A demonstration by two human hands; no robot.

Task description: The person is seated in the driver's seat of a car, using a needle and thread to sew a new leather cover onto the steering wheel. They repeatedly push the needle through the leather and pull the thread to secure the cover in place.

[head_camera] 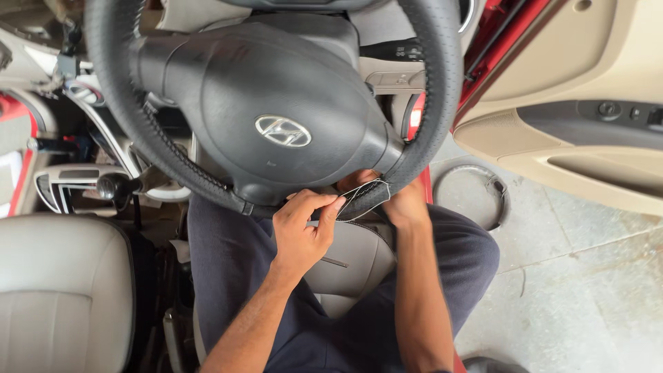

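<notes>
Beige open car door (587,138), gear knob (110,186), grey passenger seat (62,290), ring (476,193) on stone floor (587,290)

A car's driver seat: steering wheel (276,103), gear lever (114,186) (open door (573,103) beside).

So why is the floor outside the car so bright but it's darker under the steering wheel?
In the head view, daylight through the open door lights the stone floor brightly; the steering wheel shades the lap, so the left hand and right hand look dimmer but sharp; the white thread stays clear; the picture's edges bend slightly.
</notes>
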